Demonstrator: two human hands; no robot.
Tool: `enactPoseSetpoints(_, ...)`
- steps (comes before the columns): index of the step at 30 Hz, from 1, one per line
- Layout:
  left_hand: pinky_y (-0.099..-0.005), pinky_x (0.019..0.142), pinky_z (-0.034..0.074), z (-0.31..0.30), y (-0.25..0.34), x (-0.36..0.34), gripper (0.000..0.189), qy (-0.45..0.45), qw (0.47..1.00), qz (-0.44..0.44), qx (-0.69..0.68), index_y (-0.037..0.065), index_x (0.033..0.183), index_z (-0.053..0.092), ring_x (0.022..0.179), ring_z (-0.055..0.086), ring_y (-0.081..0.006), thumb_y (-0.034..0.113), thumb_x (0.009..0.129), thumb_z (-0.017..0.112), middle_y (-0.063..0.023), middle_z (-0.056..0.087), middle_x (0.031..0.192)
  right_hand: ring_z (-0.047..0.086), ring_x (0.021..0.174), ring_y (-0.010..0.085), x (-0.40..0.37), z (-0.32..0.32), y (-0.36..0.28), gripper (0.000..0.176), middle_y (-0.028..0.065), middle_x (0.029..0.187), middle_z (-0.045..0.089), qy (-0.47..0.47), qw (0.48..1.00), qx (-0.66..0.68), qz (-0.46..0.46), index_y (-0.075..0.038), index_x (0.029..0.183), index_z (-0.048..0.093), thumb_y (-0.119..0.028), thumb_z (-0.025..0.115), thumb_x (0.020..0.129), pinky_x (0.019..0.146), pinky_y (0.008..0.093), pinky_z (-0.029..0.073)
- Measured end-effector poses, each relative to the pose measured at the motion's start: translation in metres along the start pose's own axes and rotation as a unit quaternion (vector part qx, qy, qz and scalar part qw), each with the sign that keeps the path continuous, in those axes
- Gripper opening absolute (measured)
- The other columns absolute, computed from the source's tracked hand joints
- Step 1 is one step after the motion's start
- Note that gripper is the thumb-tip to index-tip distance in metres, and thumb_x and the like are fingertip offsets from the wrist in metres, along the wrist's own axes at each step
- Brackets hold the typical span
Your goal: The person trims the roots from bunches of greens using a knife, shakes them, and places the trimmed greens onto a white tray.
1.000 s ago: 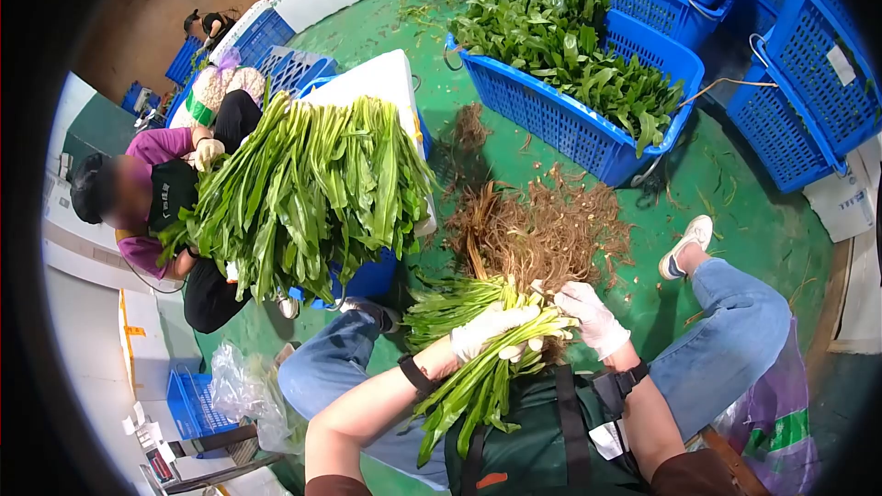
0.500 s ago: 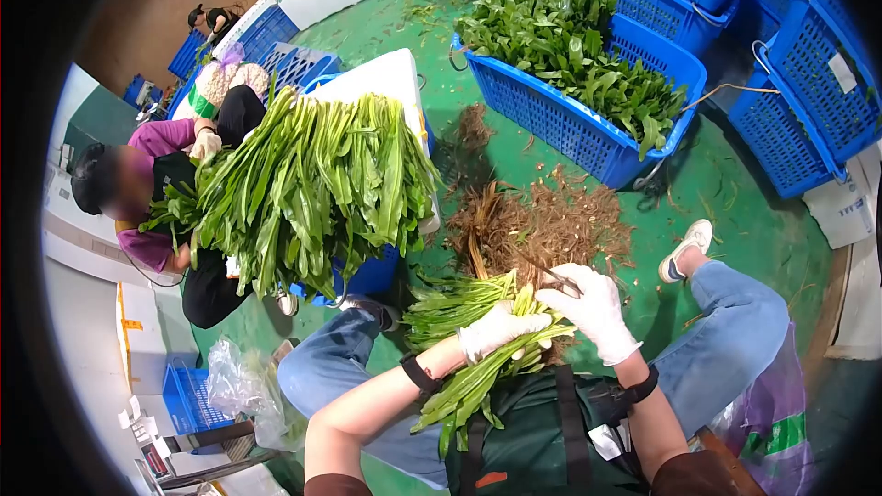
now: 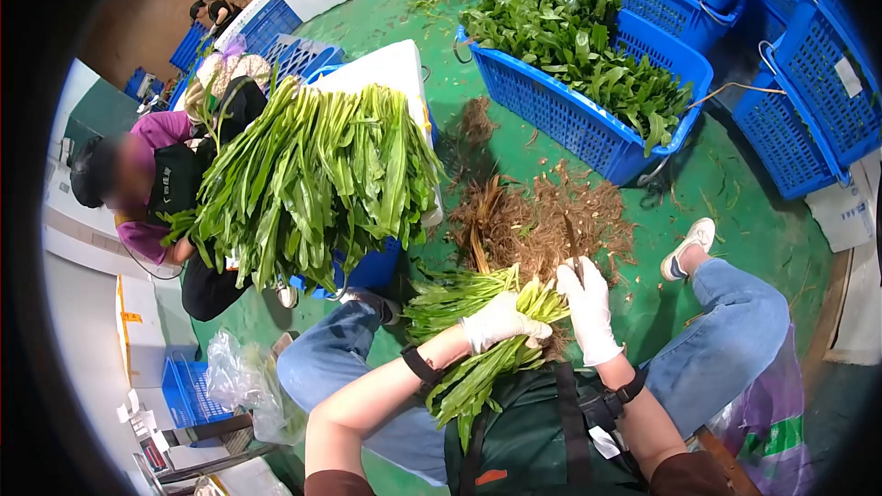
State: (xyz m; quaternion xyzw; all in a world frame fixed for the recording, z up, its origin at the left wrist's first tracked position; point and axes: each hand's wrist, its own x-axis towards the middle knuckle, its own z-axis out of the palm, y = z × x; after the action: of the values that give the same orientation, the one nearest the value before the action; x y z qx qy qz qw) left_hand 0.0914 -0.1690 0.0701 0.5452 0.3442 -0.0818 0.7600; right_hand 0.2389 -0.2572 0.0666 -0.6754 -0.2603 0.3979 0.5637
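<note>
My left hand [image 3: 503, 321], in a white glove, is closed around a bunch of long-leaf greens [image 3: 480, 378]. The pale stem ends stick out to its right and the leaves hang down over my dark apron. My right hand [image 3: 590, 310], gloved too, is closed on a knife whose thin dark blade [image 3: 571, 241] points up and away from me, just right of the stems. Its handle is hidden in the fingers. More greens [image 3: 441, 312] lie beyond my left hand. A heap of brown roots and trimmings [image 3: 588, 216] covers the floor ahead of both hands.
A blue crate [image 3: 560, 115] of upright greens stands ahead. Stacked blue crates [image 3: 818, 83] fill the right side. To the left, greens [image 3: 312, 174] are piled on a white box [image 3: 381, 69]. A co-worker [image 3: 152, 174] sits beyond. A plastic bag [image 3: 241, 386] lies near my left knee.
My right hand has moved slightly right and turned, so the blade now points away from me rather than left across the stems. My left hand keeps the bunch. The co-worker's raised hand has shifted.
</note>
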Motion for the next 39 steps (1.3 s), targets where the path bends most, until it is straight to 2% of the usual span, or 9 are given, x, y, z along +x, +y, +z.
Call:
enactPoseSetpoints(5, -0.0294, 0.066, 0.052, -0.006, -0.006, 0.009, 0.019, 0.102, 0.982, -0.057, 0.147, 0.003, 0.101, 0.064, 0.069, 0.064, -0.0135, 0.011, 0.084, 0.069, -0.0068, 0.07, 0.087, 0.049, 0.063, 0.0093, 0.004, -0.019, 0.003, 0.037, 0.0039, 0.073, 0.057, 0.003, 0.998, -0.026, -0.052, -0.008, 0.13, 0.057, -0.02, 0.056, 0.096, 0.06, 0.0273, 0.043)
enactPoseSetpoints(7, -0.0375, 0.069, 0.052, -0.017, -0.03, 0.021, 0.039, 0.257, 0.909, 0.159, 0.286, 0.006, 0.111, 0.063, 0.077, 0.068, -0.0302, 0.028, 0.08, 0.07, -0.014, 0.07, 0.087, 0.046, 0.06, 0.0097, 0.001, -0.03, -0.01, 0.043, 0.0035, 0.068, 0.051, -0.044, 0.995, -0.044, -0.076, -0.011, 0.136, 0.054, -0.019, 0.058, 0.094, 0.058, 0.0275, 0.042)
enactPoseSetpoints(8, -0.0409, 0.074, 0.052, -0.021, -0.03, 0.017, 0.049, 0.244, 0.919, 0.115, 0.287, 0.009, 0.122, 0.059, 0.089, 0.066, -0.0361, 0.031, 0.079, 0.069, -0.0177, 0.069, 0.096, 0.046, 0.06, 0.0097, -0.002, -0.03, -0.016, 0.043, 0.0035, 0.068, 0.051, -0.044, 0.995, -0.044, -0.076, -0.011, 0.136, 0.054, -0.019, 0.058, 0.094, 0.058, 0.0275, 0.042)
enactPoseSetpoints(17, -0.0429, 0.064, 0.051, 0.002, -0.009, -0.001, 0.029, 0.35, 0.823, 0.134, 0.427, 0.009, 0.102, 0.056, 0.074, 0.063, -0.037, 0.017, 0.075, 0.065, -0.0156, 0.064, 0.079, 0.062, 0.064, 0.0204, -0.008, -0.008, 0.009, 0.05, 0.0116, 0.074, 0.063, -0.039, 0.979, -0.163, -0.118, 0.001, 0.128, 0.055, -0.023, 0.069, 0.086, 0.062, 0.0321, 0.048)
enactPoseSetpoints(21, -0.0423, 0.065, 0.051, 0.008, -0.004, -0.005, 0.038, 0.348, 0.81, 0.148, 0.448, 0.01, 0.11, 0.055, 0.074, 0.064, -0.0362, 0.015, 0.073, 0.065, -0.015, 0.065, 0.082, 0.044, 0.071, 0.0034, 0.004, -0.007, 0.027, 0.046, -0.0035, 0.085, 0.056, -0.088, 0.992, 0.085, 0.01, 0.002, 0.132, 0.051, -0.015, 0.063, 0.091, 0.063, 0.0201, 0.039)
enactPoseSetpoints(22, -0.0422, 0.065, 0.051, 0.009, -0.001, -0.006, 0.041, 0.362, 0.81, 0.158, 0.433, 0.01, 0.113, 0.055, 0.075, 0.064, -0.036, 0.014, 0.073, 0.064, -0.0144, 0.065, 0.083, 0.058, 0.09, 0.0103, 0.009, -0.023, 0.028, 0.048, 0.0016, 0.103, 0.065, -0.137, 0.984, 0.081, 0.077, -0.002, 0.132, 0.053, -0.025, 0.065, 0.092, 0.077, 0.0245, 0.046)
enactPoseSetpoints(25, -0.0411, 0.068, 0.052, 0.0, -0.004, -0.009, 0.037, 0.395, 0.779, 0.218, 0.435, 0.01, 0.111, 0.058, 0.078, 0.064, -0.0365, 0.011, 0.075, 0.064, -0.0166, 0.065, 0.087, 0.047, 0.069, 0.0031, 0.028, -0.058, 0.066, 0.048, -0.0076, 0.08, 0.054, -0.016, 0.981, 0.027, 0.191, -0.003, 0.137, 0.05, -0.026, 0.059, 0.095, 0.061, 0.0181, 0.038)
enactPoseSetpoints(31, -0.041, 0.07, 0.052, -0.004, -0.009, -0.007, 0.05, 0.375, 0.796, 0.199, 0.432, 0.01, 0.119, 0.053, 0.081, 0.065, -0.0342, 0.008, 0.071, 0.066, -0.014, 0.063, 0.101, 0.038, 0.062, 0.0015, 0.003, -0.041, -0.002, 0.051, -0.0096, 0.072, 0.044, -0.177, 0.956, 0.233, 0.019, -0.005, 0.141, 0.046, -0.019, 0.059, 0.094, 0.056, 0.0169, 0.033)
enactPoseSetpoints(39, -0.0403, 0.064, 0.051, 0.001, -0.008, -0.008, 0.049, 0.382, 0.737, 0.199, 0.52, 0.01, 0.117, 0.053, 0.076, 0.064, -0.0327, 0.003, 0.07, 0.065, -0.0144, 0.062, 0.095, 0.052, 0.066, 0.0096, 0.0, -0.021, 0.011, 0.054, 0.0016, 0.071, 0.059, -0.097, 0.988, -0.117, -0.021, -0.019, 0.14, 0.05, -0.019, 0.065, 0.088, 0.064, 0.0281, 0.045)
